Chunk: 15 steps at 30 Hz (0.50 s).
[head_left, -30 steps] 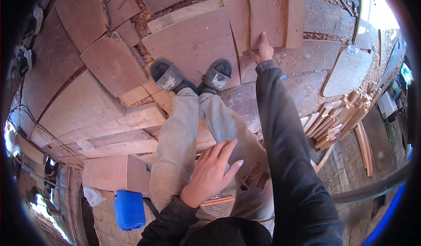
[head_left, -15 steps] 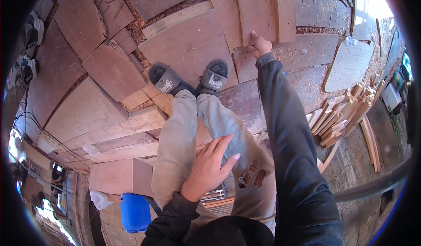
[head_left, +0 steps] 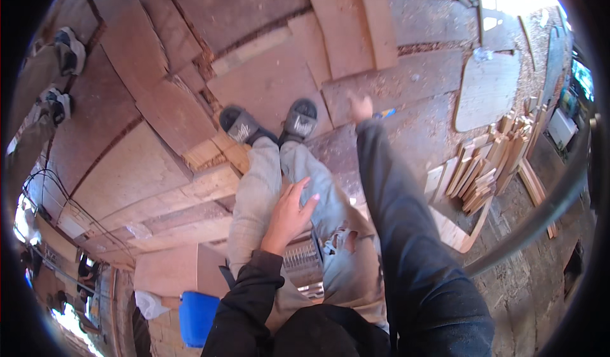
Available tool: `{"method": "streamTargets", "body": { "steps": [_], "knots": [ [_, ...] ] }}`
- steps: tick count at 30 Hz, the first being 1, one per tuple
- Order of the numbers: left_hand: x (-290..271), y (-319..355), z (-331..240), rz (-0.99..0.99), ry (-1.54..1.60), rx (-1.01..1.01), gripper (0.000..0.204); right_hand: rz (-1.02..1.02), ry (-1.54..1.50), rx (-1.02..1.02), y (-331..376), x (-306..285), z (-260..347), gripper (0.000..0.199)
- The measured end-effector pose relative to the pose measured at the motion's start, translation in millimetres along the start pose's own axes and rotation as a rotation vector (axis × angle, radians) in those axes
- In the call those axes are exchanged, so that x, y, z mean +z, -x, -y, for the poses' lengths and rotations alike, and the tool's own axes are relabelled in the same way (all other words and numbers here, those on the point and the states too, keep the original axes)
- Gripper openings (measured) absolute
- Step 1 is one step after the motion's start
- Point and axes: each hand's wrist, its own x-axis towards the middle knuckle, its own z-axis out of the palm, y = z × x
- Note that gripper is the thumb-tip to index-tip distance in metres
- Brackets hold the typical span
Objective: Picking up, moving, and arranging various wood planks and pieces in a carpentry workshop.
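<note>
My right hand (head_left: pixel 361 108) reaches out at the end of the straightened right arm, over the brown boards just right of my sandals. Motion smears its fingers, and I see nothing in them. Close beside its wrist lies a small blue and yellow object (head_left: pixel 385 113), too small to name. My left hand (head_left: pixel 290 216) is above my trouser leg with the fingers stretched out and nothing held. Dark sandals (head_left: pixel 298 123) are on my feet, on a flat wooden board (head_left: pixel 260 80). Past my right hand, long overlapping wooden boards (head_left: pixel 337 23) lie on the floor.
Cut wood strips (head_left: pixel 476 172) are piled at the right, near a pale rounded board (head_left: pixel 488 93). A dark bar (head_left: pixel 530 226) crosses the lower right. Bottom left are a box-shaped wooden piece (head_left: pixel 168 269) and a blue container (head_left: pixel 202 319). Another person's shoes (head_left: pixel 68 50) show far left.
My right hand has drawn back from the overlapping boards' edge toward me, and the blue and yellow object shows more beside it. The view has shifted; another person's legs show more at left.
</note>
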Motion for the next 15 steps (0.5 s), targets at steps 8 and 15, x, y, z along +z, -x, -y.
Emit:
{"method": "streamTargets", "body": {
  "steps": [8,15],
  "knots": [
    [-44,74,4,-0.224,0.241,-0.054,0.037,0.239,-0.116,0.063,164,-89,20,0.033],
    [-145,193,52,-0.47,0.118,-0.101,0.035,0.095,-0.437,0.026,240,-201,52,0.073]
  ]
}}
